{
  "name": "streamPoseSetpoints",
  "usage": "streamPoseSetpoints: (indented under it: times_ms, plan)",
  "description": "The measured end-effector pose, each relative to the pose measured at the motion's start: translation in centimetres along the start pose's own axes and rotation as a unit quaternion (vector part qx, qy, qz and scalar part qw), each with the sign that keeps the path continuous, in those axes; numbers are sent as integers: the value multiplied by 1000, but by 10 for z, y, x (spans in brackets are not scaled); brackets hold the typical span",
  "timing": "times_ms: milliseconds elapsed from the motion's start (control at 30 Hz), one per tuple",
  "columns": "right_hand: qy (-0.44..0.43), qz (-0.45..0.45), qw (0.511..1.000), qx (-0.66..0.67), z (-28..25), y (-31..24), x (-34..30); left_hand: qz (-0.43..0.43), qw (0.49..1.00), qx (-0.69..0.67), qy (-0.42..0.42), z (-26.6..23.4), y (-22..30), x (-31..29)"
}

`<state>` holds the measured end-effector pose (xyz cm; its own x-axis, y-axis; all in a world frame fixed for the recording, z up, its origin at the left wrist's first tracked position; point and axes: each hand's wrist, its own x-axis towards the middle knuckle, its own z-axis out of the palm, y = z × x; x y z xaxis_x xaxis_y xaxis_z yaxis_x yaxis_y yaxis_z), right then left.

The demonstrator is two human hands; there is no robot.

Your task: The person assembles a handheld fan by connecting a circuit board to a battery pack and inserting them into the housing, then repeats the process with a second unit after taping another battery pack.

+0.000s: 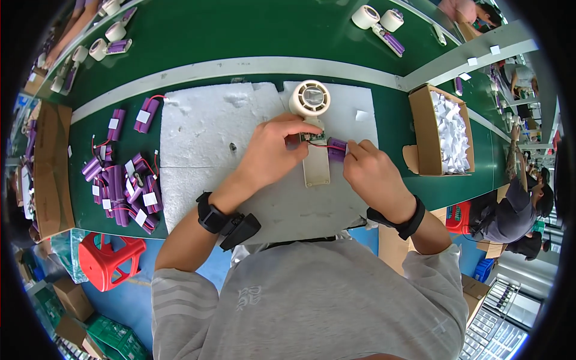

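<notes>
A cream handheld fan body point(313, 120) with a round grille head lies on a white foam sheet point(204, 138) on the green bench. My left hand point(273, 150) pinches a small green circuit board point(313, 138) at the top of the fan's open handle. My right hand point(372, 171) holds a purple battery cell point(336, 149) just right of the handle. Thin red wire runs from the board to the cell.
A heap of purple battery packs with white labels point(126, 186) lies left of the foam. A cardboard box of white pieces point(447, 129) stands at right. More fan heads and cells point(384, 24) sit far back. A red stool point(108, 258) is below left; a person sits at right.
</notes>
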<state>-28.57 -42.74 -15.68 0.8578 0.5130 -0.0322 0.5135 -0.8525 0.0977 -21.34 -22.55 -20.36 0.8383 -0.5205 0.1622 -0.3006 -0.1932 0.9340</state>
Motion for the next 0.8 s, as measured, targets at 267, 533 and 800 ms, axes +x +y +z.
streamPoseSetpoints:
  times_ms: [267,533,800]
  plan:
    - [74,23,993,90,6,8,-3,3,1000,5,4,-1,-5,-3]
    - [158,79,956,233,10,11,-10,3,1000,3,1,1,-5,0]
    - [201,137,951,190,11,40,-17,-12,999,-39,-9,-1,-8,-4]
